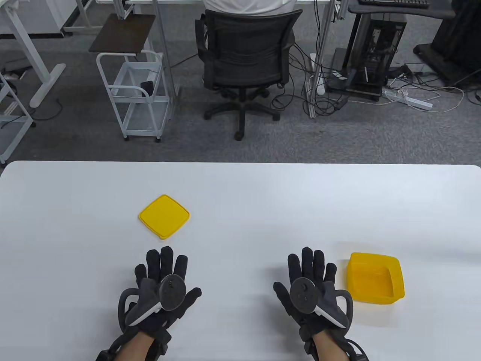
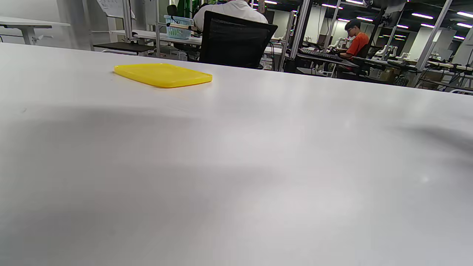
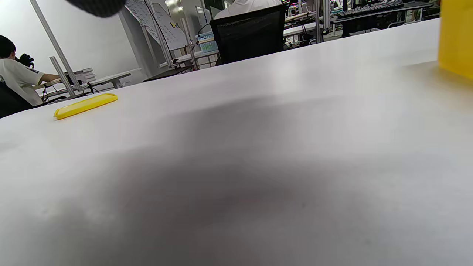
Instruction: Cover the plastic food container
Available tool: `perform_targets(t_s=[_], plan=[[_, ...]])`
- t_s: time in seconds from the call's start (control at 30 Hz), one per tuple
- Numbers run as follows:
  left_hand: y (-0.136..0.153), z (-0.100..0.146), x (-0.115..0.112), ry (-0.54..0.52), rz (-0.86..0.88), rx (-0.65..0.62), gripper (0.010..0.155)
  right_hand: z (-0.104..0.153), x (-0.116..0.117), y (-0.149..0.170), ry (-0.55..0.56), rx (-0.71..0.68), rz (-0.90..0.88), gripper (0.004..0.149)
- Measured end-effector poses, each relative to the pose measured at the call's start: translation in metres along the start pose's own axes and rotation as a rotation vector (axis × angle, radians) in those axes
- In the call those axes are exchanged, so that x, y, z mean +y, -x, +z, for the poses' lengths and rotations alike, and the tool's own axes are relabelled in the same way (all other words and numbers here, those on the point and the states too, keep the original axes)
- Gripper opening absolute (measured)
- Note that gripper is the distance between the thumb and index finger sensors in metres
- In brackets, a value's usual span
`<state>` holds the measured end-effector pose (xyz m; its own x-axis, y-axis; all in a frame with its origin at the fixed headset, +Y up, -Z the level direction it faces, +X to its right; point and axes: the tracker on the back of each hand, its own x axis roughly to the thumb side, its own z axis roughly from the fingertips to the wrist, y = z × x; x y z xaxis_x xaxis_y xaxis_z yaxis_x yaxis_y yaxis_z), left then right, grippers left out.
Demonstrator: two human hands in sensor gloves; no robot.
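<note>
A flat yellow square lid (image 1: 164, 216) lies on the white table (image 1: 240, 188), left of centre; it also shows in the left wrist view (image 2: 162, 75) and the right wrist view (image 3: 85, 105). An open yellow container (image 1: 375, 278) stands upright at the right, and its wall shows at the right wrist view's edge (image 3: 456, 37). My left hand (image 1: 161, 280) rests flat on the table, fingers spread, a little nearer than the lid. My right hand (image 1: 310, 280) rests flat just left of the container, apart from it. Both hands hold nothing.
The table's far edge (image 1: 240, 162) runs across the table view. Beyond it stand a black office chair (image 1: 246, 56), a white cart (image 1: 133, 97) and desks with cables on the floor.
</note>
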<state>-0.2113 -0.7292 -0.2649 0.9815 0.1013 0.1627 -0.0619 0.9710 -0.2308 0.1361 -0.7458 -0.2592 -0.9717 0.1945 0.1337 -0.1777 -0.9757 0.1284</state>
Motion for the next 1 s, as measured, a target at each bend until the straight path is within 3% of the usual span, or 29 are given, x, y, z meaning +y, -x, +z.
perform_targets(t_s=[0.47,0.7,0.87,1.0], plan=[[0.002,-0.002,-0.001,0.016,0.018,-0.002,0.084,0.0,-0.007,0.006,0.055,0.081,0.054,0.079],[0.002,-0.003,-0.002,0.024,0.017,-0.009,0.084,0.006,-0.026,0.037,0.214,0.342,0.131,0.074],[0.001,-0.003,-0.003,0.035,0.014,-0.011,0.083,0.007,-0.026,0.058,0.172,0.563,0.179,0.076],[0.0,-0.004,-0.003,0.045,0.013,-0.017,0.084,0.004,-0.018,0.069,0.124,0.617,0.185,0.067]])
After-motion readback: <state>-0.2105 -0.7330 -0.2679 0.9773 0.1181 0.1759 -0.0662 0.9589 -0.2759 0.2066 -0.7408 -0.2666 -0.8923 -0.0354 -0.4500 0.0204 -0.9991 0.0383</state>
